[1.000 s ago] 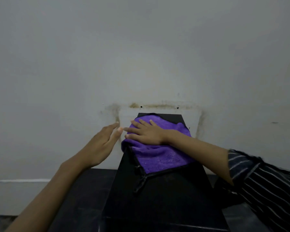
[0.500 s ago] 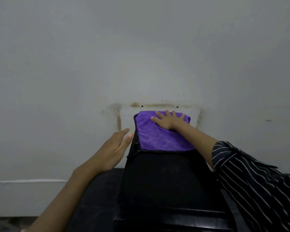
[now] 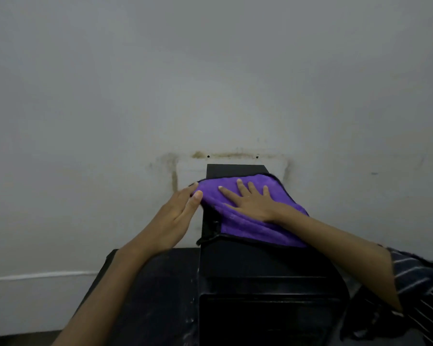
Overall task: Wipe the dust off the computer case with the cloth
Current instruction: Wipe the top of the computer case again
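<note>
Two hands are at work mid-wipe: the cloth [image 3: 250, 221] is pressed flat on the case [image 3: 260, 260] top by the right hand [image 3: 250, 201], fingers spread, the case's side is braced by the straight-fingered left hand [image 3: 178, 216], and a steady pull toward the uncovered near end seems called for next.

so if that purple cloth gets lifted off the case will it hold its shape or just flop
It will probably flop: the purple cloth already sags over the left edge of the computer case and wrinkles under the right hand. It looks plush and light, so it should slide easily. The left hand, pressed flat against the case's side, suggests the case needs steadying when pushed.
</note>
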